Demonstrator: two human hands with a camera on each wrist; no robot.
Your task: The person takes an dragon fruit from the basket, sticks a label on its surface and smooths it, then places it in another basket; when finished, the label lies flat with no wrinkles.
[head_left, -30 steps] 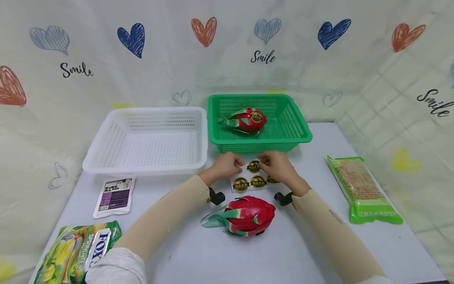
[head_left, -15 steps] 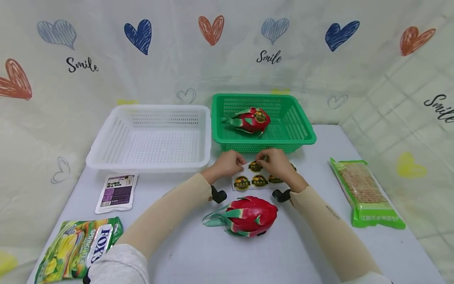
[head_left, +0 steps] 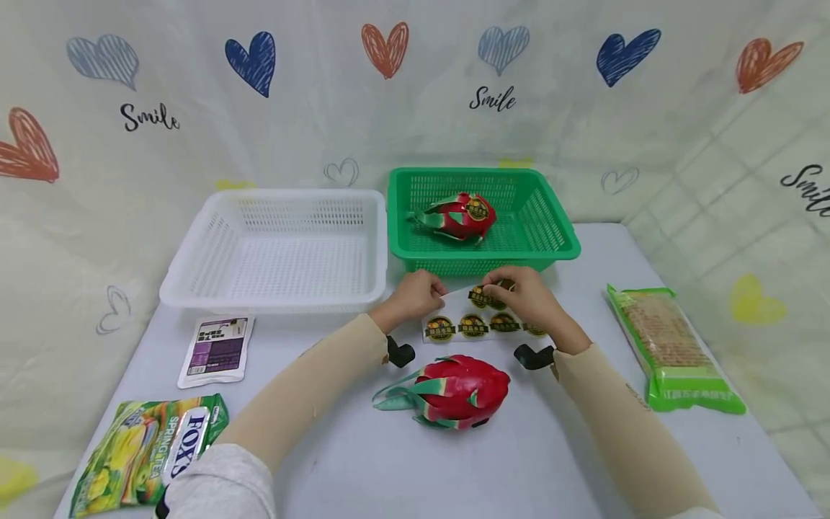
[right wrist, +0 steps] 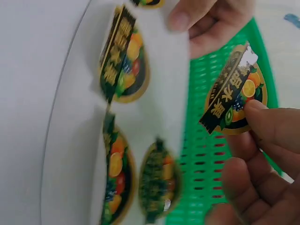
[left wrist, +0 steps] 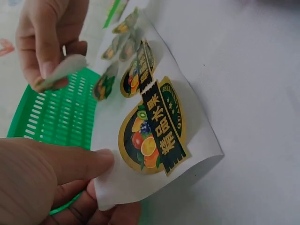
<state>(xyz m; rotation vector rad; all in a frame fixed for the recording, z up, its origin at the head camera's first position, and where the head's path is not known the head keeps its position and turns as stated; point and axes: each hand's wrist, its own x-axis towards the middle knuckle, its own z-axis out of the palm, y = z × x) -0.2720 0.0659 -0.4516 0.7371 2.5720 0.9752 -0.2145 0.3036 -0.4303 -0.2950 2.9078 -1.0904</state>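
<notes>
On the surface (head_left: 415,468), the sheet of stickers (head_left: 452,308) lies just in front of the green basket (head_left: 486,254), its near edge close to a red dragon fruit (head_left: 463,391) that sits between the forearms; the left hand (head_left: 418,295) pinches the sheet's corner, thumb on top and fingers beneath, while the right hand (head_left: 527,297) pinches a loose sticker (right wrist: 236,91) between thumb and fingers; inside the green basket rests a second dragon fruit (head_left: 447,218) bearing a round label (head_left: 476,209); the white basket (head_left: 272,299) stands beside it on the left, with a purple-and-white pouch (head_left: 217,351) and a Fox's bag (head_left: 149,454) nearer the person, and a green-edged packet (head_left: 674,346) lies well apart on the right; from the head, the right hand covers part of the sheet and the pinched sticker is hard to tell from those beneath; the right wrist view shows it clear of the sheet, printed fruit and gold lettering facing the camera, whereas the left wrist view catches mostly its pale, blurred back, and also shows the sheet bending by the left thumb.
</notes>
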